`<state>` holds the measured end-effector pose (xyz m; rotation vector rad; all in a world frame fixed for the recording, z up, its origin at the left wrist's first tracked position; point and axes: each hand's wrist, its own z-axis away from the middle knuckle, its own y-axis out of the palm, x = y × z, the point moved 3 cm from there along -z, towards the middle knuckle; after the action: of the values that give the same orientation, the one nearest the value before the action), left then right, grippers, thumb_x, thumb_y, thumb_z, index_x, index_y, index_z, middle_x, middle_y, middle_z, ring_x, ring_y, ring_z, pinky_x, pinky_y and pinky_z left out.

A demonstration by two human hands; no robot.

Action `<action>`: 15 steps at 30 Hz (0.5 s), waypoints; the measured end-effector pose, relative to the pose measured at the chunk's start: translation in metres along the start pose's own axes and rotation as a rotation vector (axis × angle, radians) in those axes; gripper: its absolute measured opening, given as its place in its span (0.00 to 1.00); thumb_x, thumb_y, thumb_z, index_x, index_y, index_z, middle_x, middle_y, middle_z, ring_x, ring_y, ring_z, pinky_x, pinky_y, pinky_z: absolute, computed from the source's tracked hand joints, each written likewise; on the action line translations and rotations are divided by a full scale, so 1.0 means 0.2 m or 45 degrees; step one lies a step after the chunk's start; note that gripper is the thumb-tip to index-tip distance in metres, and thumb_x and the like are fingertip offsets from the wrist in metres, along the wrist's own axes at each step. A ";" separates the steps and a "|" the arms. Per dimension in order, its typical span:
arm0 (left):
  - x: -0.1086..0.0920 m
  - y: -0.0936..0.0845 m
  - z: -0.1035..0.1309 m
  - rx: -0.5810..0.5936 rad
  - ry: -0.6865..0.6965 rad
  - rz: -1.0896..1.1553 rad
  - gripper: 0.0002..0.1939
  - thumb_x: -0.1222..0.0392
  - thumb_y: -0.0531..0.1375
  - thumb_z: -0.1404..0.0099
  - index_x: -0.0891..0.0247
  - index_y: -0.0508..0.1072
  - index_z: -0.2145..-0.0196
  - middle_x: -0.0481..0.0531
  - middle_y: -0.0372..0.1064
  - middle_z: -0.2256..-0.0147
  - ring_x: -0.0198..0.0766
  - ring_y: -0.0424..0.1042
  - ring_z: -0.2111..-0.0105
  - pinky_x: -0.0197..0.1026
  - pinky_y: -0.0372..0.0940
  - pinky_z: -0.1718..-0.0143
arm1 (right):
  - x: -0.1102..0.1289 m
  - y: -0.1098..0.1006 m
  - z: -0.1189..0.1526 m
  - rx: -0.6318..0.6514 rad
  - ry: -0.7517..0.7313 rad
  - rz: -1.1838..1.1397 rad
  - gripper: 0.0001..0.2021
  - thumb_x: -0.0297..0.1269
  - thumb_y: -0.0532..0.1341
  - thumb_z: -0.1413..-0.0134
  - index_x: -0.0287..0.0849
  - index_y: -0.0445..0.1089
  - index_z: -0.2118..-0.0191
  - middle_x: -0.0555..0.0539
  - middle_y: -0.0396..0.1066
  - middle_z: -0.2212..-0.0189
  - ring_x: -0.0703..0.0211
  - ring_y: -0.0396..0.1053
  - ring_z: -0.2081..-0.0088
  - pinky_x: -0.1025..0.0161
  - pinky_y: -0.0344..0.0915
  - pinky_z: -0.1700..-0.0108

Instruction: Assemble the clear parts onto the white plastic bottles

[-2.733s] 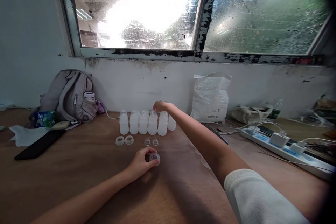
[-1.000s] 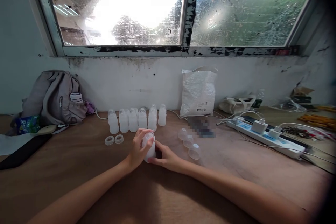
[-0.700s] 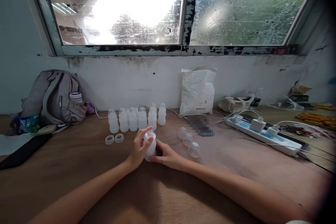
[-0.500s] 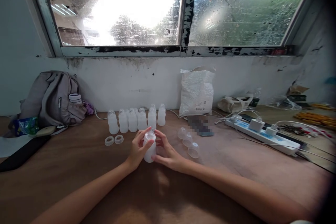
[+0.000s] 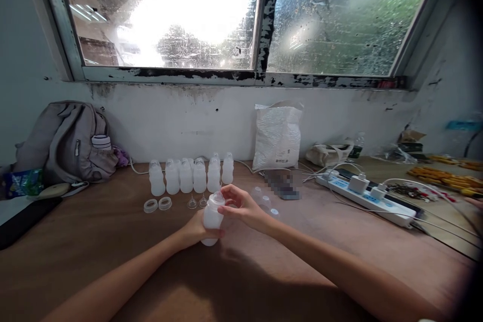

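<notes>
My left hand point(image 5: 198, 228) is wrapped round the lower body of a frosted white bottle point(image 5: 213, 215), which tilts slightly to the right. The fingers of my right hand point(image 5: 239, 205) close on the ring and clear top of the same bottle. Behind stand several similar bottles point(image 5: 186, 176) in a row. Two clear teats point(image 5: 192, 203) lie just left of the held bottle, with two white rings point(image 5: 150, 206) farther left. Several clear domed caps point(image 5: 274, 212) are partly hidden behind my right hand.
A grey backpack point(image 5: 68, 141) leans at the left by a black flat object point(image 5: 30, 221). A white parcel bag point(image 5: 278, 136) stands against the wall, near a phone point(image 5: 290, 193). At the right lie a power strip point(image 5: 392, 209) and cables.
My left hand has moved down the bottle, and my right hand has risen to its top. The bottle has shifted slightly left and tilted. The view has turned a little right; two teats now show.
</notes>
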<state>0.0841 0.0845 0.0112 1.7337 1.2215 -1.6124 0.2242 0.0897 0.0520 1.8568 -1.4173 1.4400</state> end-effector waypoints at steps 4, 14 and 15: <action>-0.02 0.03 0.03 0.140 -0.130 0.193 0.07 0.62 0.61 0.56 0.65 0.68 0.75 0.48 0.67 0.77 0.39 0.66 0.74 0.39 0.60 0.72 | 0.01 -0.02 -0.01 0.183 0.164 -0.264 0.22 0.40 0.63 0.57 0.44 0.62 0.53 0.47 0.65 0.61 0.60 0.63 0.58 0.63 0.61 0.58; 0.05 0.06 0.03 0.132 -0.236 0.501 0.07 0.63 0.58 0.56 0.65 0.67 0.75 0.48 0.65 0.79 0.36 0.65 0.78 0.37 0.58 0.76 | 0.01 -0.05 -0.02 0.203 0.283 -0.114 0.18 0.43 0.62 0.57 0.42 0.66 0.58 0.48 0.67 0.63 0.60 0.63 0.60 0.63 0.60 0.59; 0.05 0.06 0.03 0.131 -0.222 0.521 0.07 0.63 0.58 0.56 0.65 0.68 0.75 0.47 0.65 0.79 0.36 0.65 0.77 0.37 0.58 0.76 | 0.01 -0.06 -0.02 0.206 0.309 -0.114 0.18 0.42 0.63 0.58 0.42 0.67 0.59 0.48 0.67 0.63 0.60 0.62 0.60 0.64 0.60 0.59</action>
<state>0.0901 0.0763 -0.0024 1.7241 0.6592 -1.5552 0.2327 0.0971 0.0588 1.7424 -1.1185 1.7114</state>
